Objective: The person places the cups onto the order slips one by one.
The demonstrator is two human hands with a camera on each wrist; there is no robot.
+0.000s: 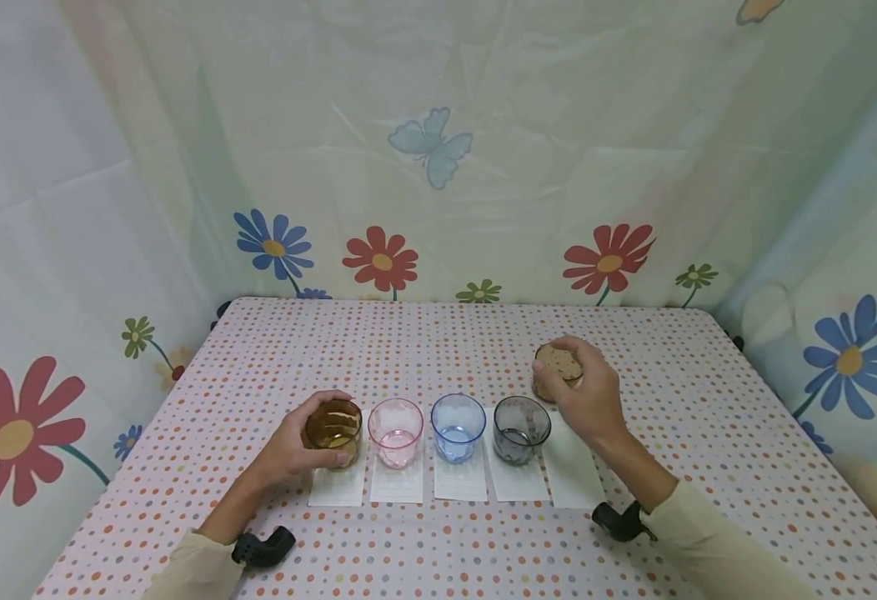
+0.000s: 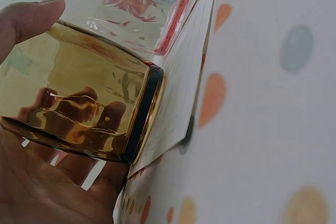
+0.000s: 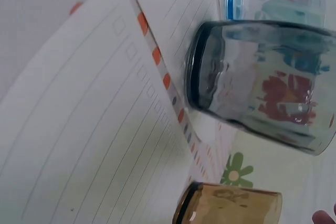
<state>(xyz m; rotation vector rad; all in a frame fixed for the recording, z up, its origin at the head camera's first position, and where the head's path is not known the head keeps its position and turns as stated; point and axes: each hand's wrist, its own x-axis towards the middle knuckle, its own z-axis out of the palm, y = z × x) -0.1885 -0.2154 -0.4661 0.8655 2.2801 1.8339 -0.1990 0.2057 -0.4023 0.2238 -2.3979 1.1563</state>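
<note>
My left hand (image 1: 296, 437) holds an amber glass (image 1: 337, 437), its thumb on the near side. In the left wrist view, the fingers show through the side of this amber glass (image 2: 89, 87), whose base is right at the paper. Farther back on the right, my right hand (image 1: 592, 387) is at another amber glass (image 1: 543, 387), thumb and fingers spread about its rim. The right wrist view shows that amber glass (image 3: 236, 203) upright, fingertips (image 3: 324, 217) just above its rim; the rest of the hand is outside that view.
Between my hands stand a pink glass (image 1: 396, 433), a blue glass (image 1: 458, 429) and a grey glass (image 1: 521, 433) in a row, each on a paper slip. Another slip (image 1: 573, 479) lies right of them. A dotted cloth (image 1: 438, 550) covers the table; a flowered curtain (image 1: 513, 183) hangs behind.
</note>
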